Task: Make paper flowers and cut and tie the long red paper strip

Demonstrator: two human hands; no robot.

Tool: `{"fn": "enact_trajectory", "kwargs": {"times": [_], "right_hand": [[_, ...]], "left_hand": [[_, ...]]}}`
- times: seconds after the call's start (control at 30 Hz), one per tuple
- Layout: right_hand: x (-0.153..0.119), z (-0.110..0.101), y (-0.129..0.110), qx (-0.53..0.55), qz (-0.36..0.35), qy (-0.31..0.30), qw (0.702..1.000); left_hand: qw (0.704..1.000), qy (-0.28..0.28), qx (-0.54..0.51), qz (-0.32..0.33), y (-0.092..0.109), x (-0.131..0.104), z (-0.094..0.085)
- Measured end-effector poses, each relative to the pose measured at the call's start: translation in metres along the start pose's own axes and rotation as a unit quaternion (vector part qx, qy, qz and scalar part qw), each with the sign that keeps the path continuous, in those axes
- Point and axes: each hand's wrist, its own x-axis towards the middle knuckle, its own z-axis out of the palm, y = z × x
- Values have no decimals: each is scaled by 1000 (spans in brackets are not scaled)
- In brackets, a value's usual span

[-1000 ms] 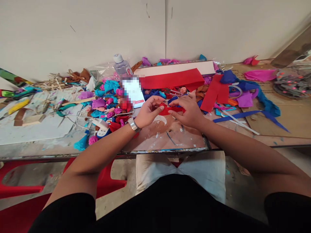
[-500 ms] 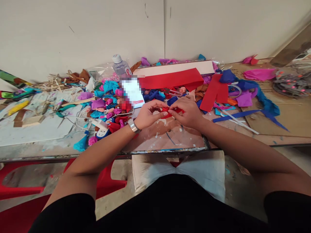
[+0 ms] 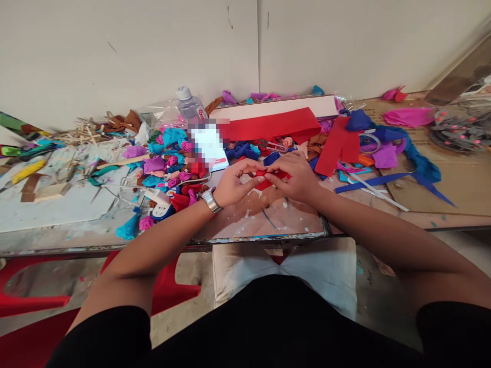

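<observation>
- Spanning the gap between both hands, a red piece of thin material (image 3: pixel 261 173) is held over the worktop (image 3: pixel 238 220); whether its lower edge is rested on the surface cannot be told.
- Its long axis is set roughly left to right: a gathered part is lodged where the fingertips meet, and a flatter part is extended beneath the right hand (image 3: pixel 297 174).
- By the left hand (image 3: pixel 238 181), the gathered part is gripped, with thumb and forefinger pinched narrow.
- By the right hand, the same piece is gripped in a like pinch; neither hand is clearly nearer.
- A capped bottle (image 3: pixel 192 107) is placed behind a phone (image 3: pixel 210 145); the bottle's contents cannot be determined.
</observation>
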Motion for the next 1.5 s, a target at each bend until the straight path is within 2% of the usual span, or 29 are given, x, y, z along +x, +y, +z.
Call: {"fn": "enact_trajectory", "kwargs": {"times": [0.4, 0.53, 0.77, 1.2, 1.5], "right_hand": [[0, 3, 4, 6, 5, -2, 1000], [-1, 6, 6, 1, 6, -5, 1000], [-2, 6, 6, 9, 2, 5, 1000], [3, -2, 1, -5, 4, 4, 1000], [1, 1, 2, -2, -19, 30, 999]], "left_hand": [[998, -12, -67, -19, 0, 1, 2], [999, -8, -32, -19, 0, 2, 0], [999, 36, 24, -7, 4, 4, 1], [999, 35, -25, -24, -1, 4, -2], [998, 29, 42, 21, 1, 3, -2]]}}
